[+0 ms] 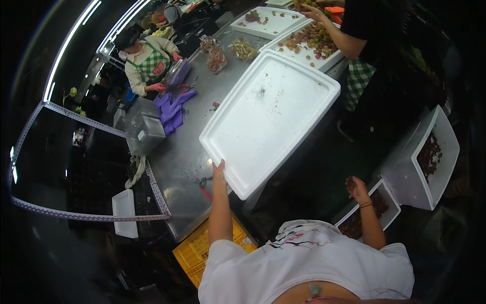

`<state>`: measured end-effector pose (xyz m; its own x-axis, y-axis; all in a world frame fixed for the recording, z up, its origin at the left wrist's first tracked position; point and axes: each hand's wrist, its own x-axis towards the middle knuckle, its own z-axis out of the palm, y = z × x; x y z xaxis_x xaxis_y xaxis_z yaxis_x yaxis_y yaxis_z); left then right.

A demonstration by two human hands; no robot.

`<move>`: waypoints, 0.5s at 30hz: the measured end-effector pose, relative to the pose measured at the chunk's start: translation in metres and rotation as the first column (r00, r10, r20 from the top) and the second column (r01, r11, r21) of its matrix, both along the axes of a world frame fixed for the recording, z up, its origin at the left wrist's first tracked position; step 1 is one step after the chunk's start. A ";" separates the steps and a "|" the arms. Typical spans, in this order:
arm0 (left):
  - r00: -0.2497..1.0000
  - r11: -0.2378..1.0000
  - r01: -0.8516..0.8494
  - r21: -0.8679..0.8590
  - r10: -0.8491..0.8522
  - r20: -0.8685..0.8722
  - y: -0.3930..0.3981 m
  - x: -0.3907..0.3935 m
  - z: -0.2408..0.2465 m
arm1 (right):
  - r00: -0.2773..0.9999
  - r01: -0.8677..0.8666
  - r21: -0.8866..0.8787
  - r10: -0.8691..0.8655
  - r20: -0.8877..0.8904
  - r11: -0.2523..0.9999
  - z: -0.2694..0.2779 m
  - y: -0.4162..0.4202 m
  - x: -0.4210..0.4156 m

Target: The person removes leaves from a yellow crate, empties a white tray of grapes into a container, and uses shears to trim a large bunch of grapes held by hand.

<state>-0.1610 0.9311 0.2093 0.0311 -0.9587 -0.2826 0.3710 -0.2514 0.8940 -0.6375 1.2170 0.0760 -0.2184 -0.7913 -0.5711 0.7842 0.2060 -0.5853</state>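
A white foam lid or shallow tray (269, 114), marked with dark specks, lies slantwise in front of me over the metal table (190, 152). My left hand (219, 169) grips its near left corner, thumb up at the rim. Off to the right, my right hand (357, 188) is apart from it, fingers slightly curled and holding nothing visible, above a foam box (393, 209) with small dark fruit. Red-handled shears (205, 192) rest on the table by my left forearm. Beyond the lid's far edge is a foam tray of loose grapes (315, 41).
A taller foam box (436, 182) with fruit stands right. A yellow crate (195, 250) is below the table edge. Clear plastic boxes (144, 127), purple gloves (172, 110) and bagged grapes (217, 59) are on the table. One person stands across at left, another at upper right.
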 end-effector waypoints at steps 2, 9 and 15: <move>1.000 0.999 -0.001 -0.047 0.002 0.017 -0.028 0.008 0.000 | 0.997 -0.071 0.015 0.071 -0.023 0.997 0.025 -0.034 0.019; 0.961 0.993 -0.094 -0.075 0.110 0.252 -0.096 0.024 -0.015 | 0.977 -0.172 0.106 0.184 -0.107 0.979 0.074 -0.114 0.045; 0.809 0.980 -0.152 -0.128 0.198 0.554 -0.112 0.016 0.001 | 0.786 -0.508 0.083 0.501 -0.362 0.857 0.146 -0.189 0.051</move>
<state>-0.1451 0.8187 0.2099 0.3311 -0.9391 -0.0922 -0.1694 -0.1553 0.9732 -0.5869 1.0282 0.2216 0.0292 -0.8557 -0.5167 0.3061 0.4997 -0.8103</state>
